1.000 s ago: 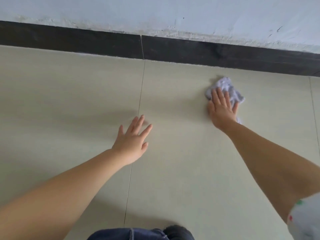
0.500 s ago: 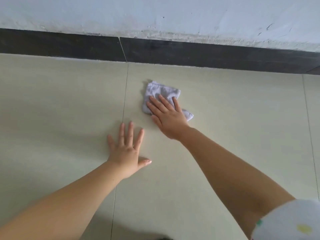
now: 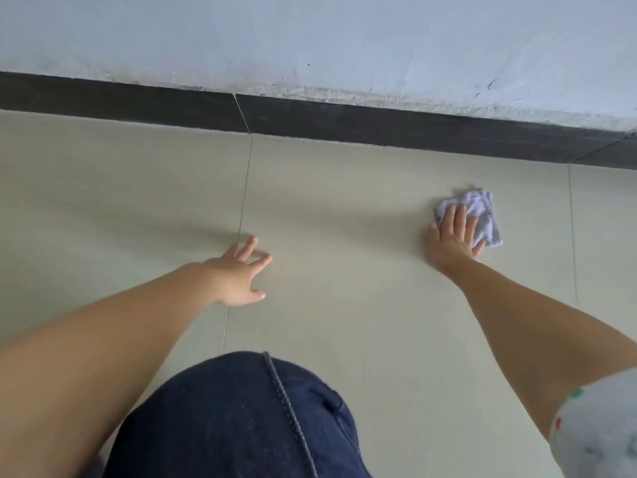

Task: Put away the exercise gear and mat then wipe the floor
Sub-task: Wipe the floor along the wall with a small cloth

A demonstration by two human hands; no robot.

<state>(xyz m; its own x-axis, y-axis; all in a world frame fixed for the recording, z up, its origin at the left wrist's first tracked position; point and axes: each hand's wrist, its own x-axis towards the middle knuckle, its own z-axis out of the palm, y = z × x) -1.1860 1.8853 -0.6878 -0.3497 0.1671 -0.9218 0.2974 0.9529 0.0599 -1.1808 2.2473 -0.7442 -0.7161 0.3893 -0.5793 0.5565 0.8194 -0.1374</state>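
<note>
**Right hand flat on cloth, left hand braced on floor**

The floor [image 3: 362, 270] fills most of the view: pale beige tiles with thin grout lines, one running from 12 o'clock down past your left hand, another at the far right. The wall [image 3: 310, 36] runs across the top, light grey-white, scuffed along its lower edge. Below it sits the dark baseboard [image 3: 379, 127], slanting down toward 3 o'clock.

Your knee in dark denim [image 3: 234, 419] sits at 6 o'clock, seam stitching visible. Your right sleeve [image 3: 599, 432], white with small coloured specks, is at 4 o'clock.

Your left hand [image 3: 238, 274] is near centre, roughly 9 o'clock from the cloth and well apart from it, fingers [image 3: 263, 262] spread and straight, palm down on the floor, holding nothing.

Your right hand [image 3: 453, 238] is at 2 o'clock, fingers straight and together, pressing flat on the cloth [image 3: 482, 215], not curled round it.

The cloth is small, pale lavender-white and crumpled, lying on the floor near the baseboard and sticking out past your fingertips toward 1 o'clock.
</note>
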